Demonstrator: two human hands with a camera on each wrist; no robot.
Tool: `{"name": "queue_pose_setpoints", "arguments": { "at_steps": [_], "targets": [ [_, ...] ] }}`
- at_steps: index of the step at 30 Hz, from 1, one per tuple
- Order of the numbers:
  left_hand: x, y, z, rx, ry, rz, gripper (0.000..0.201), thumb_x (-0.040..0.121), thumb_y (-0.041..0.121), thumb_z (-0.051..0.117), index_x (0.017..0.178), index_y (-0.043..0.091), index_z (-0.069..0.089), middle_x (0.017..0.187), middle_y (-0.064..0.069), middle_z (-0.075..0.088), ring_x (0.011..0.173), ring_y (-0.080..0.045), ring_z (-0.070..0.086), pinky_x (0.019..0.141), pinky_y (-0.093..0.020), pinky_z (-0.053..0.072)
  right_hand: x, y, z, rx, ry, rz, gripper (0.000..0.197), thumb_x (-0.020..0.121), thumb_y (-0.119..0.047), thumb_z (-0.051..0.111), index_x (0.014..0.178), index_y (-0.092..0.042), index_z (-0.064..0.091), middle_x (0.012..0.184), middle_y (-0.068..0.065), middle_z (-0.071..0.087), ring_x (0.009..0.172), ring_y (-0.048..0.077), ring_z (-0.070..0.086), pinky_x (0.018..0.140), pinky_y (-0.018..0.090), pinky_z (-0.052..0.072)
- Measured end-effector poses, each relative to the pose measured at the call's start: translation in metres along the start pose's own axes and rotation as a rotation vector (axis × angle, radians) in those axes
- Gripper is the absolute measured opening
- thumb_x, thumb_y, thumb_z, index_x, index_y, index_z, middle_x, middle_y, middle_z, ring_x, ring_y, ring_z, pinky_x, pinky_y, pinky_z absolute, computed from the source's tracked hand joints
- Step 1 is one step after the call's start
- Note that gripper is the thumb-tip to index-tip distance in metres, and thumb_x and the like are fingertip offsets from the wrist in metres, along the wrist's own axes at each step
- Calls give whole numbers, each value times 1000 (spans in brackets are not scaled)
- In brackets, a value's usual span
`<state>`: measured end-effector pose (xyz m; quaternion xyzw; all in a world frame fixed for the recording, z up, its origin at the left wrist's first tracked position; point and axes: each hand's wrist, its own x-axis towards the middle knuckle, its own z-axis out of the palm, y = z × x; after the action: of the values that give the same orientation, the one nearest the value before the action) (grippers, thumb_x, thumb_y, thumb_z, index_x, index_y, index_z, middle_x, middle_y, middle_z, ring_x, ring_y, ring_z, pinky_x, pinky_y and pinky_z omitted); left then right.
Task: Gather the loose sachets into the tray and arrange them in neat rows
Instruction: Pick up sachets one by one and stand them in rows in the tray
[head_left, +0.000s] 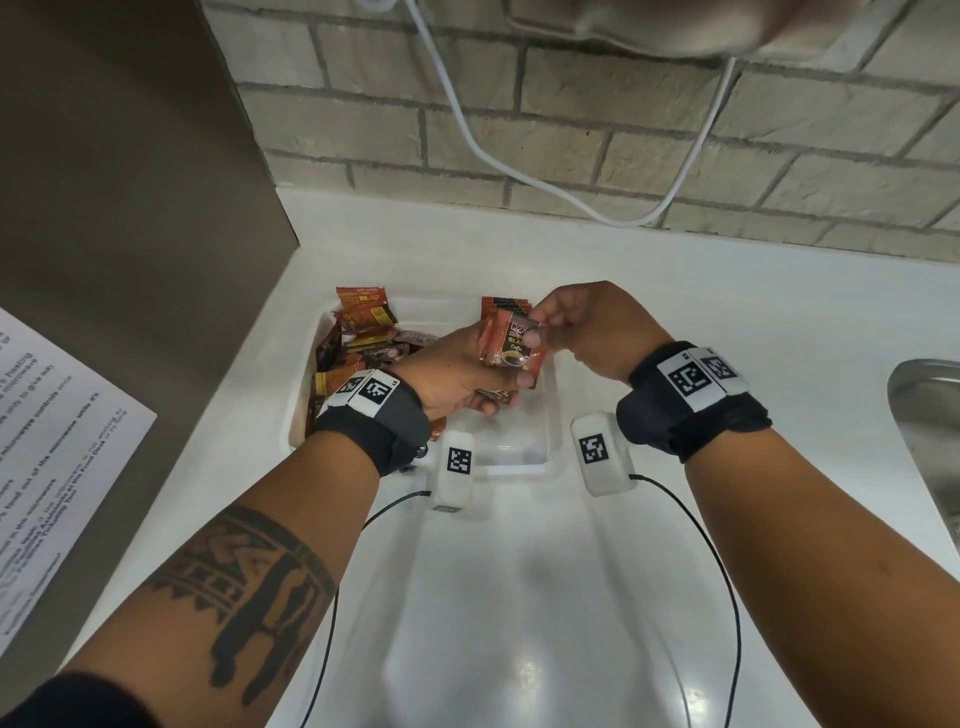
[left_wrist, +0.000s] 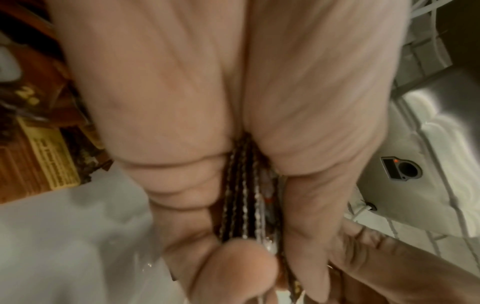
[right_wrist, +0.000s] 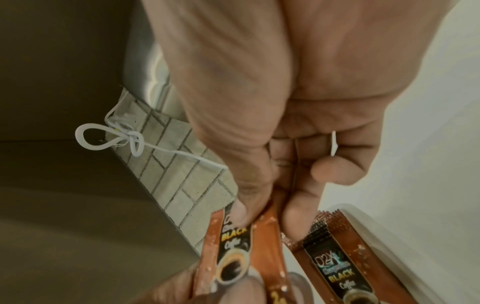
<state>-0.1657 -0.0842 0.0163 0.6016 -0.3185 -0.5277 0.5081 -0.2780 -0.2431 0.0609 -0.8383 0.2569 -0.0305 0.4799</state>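
A clear plastic tray (head_left: 551, 451) sits on the white counter. Loose orange-brown coffee sachets (head_left: 358, 332) lie jumbled in its left half, seen close in the left wrist view as loose sachets (left_wrist: 39, 160). A short row of sachets (head_left: 503, 305) stands at the tray's back right, and the right wrist view shows the same row (right_wrist: 335, 257). Over the tray my left hand (head_left: 511, 389) grips a bundle of sachets (head_left: 511, 347), whose edges (left_wrist: 244, 195) show between palm and fingers. My right hand (head_left: 537, 325) pinches the front sachet (right_wrist: 233, 242) of that bundle near its top edge.
A steel sink (head_left: 930, 441) lies at the right edge of the counter. A white cable (head_left: 519, 171) hangs across the brick wall behind. A brown panel (head_left: 130, 208) with a printed notice (head_left: 52, 441) stands at the left. Thin black wrist cables trail toward me.
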Motion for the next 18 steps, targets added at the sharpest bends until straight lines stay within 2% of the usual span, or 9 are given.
{"name": "queue_pose_setpoints", "arguments": {
  "at_steps": [3,5,10,13,15,18],
  "targets": [
    [0,0,-2,13,-3,2,41,90,4,73,128,7,56,100,-11,62,86,-29,57,56,-26,49,0,0,0,-58,23,-29,10,85,-22,78,90,-15,73,85,6,71,70,8,60,66,16,46],
    [0,-1,-2,24,-1,-4,42,90,3,73,128,7,55,99,-11,62,85,-28,58,57,-26,50,0,-2,0,-52,1,-48,6,85,-19,78,89,-19,73,84,4,69,74,10,59,72,20,46],
    [2,-1,1,26,36,19,47,88,2,75,131,4,54,101,-12,65,86,-26,60,58,-26,52,0,-4,-2,-12,-8,-86,4,88,-15,75,88,-18,73,75,-3,64,63,1,55,58,7,41],
    [3,0,0,101,67,10,45,87,5,77,128,4,57,99,-11,67,81,-25,62,54,-25,52,2,-2,0,-21,24,-93,8,88,-14,75,85,-21,72,77,-1,66,68,6,57,67,14,47],
    [1,0,-3,177,85,-42,39,90,13,75,124,7,59,97,-9,67,76,-21,62,51,-24,49,5,1,-1,-48,67,-97,8,88,-15,74,85,-22,71,79,-1,67,73,10,59,74,22,48],
    [-3,1,-10,299,127,-214,30,94,27,70,115,7,64,90,-9,64,72,-20,57,55,-27,47,6,4,-5,-161,114,-73,4,89,-16,71,90,-19,73,82,-4,69,75,8,60,71,17,45]
  ]
}}
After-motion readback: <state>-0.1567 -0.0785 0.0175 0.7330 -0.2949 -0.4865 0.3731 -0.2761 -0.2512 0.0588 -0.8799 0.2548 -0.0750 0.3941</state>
